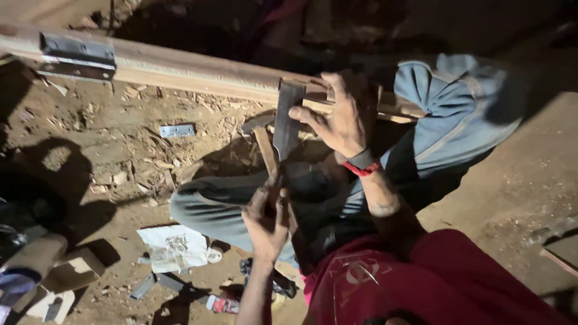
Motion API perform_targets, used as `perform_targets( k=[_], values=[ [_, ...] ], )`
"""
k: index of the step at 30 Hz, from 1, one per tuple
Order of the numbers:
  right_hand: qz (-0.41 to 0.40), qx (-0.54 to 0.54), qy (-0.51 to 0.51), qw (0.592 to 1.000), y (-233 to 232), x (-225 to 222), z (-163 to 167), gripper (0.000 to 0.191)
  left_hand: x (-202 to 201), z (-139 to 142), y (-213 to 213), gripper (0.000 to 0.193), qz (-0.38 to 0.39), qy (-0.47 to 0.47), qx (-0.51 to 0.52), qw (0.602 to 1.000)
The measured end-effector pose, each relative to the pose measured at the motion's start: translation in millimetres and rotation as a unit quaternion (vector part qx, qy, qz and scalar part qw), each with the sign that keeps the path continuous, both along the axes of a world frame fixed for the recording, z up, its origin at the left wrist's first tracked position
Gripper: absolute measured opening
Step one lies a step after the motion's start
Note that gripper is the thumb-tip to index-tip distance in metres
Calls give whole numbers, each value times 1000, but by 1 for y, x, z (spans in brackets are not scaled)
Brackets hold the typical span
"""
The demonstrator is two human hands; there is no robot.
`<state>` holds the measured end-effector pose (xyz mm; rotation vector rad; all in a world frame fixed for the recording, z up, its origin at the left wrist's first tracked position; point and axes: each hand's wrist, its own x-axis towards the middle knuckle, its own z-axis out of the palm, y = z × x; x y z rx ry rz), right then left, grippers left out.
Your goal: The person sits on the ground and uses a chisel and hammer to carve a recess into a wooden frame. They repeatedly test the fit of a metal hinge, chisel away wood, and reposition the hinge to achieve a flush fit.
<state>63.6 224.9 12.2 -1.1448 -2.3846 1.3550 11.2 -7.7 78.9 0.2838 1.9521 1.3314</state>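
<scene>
My right hand [340, 117], with a red and grey band on its wrist, holds a flat grey metal blade [287, 120] upright against the long wooden beam [192, 69]. Lower down, my left hand [265, 222] is closed around a wooden handle [265, 153]. The handle slants up to a dark tool head [256, 123] just left of the blade. Both hands are over my folded legs in grey trousers [208, 207]. Where the blade's lower end meets the handle is hidden in shadow.
A metal hinge [78, 57] is fixed on the beam at far left. A loose hinge plate [177, 130] lies among wood chips on the dirt floor. White paper with small screws [174, 247], cardboard scraps [66, 274] and small packets [223, 304] lie at lower left.
</scene>
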Motion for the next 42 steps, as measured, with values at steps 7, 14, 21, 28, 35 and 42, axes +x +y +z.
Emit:
perform_targets(
  k=[7,14,21,28,35,42],
  values=[
    [-24,34,-12,999,3,-6,0,78,-5,-7,7,35,2,37,33,999],
    [2,22,21,1000,-2,6,-7,89,17,-27,-6,45,75,-162,54,982],
    [60,30,-14,998,3,22,-3,106,29,-18,-6,41,-24,63,72,995],
    [39,-21,-16,999,10,33,12,105,29,-1,-1,42,-42,54,54,996],
    [13,-50,6,999,9,24,11,99,36,-4,-2,39,-28,20,80,996],
    [-12,-44,34,998,8,27,11,77,28,-7,15,38,-23,-6,63,998]
  ],
)
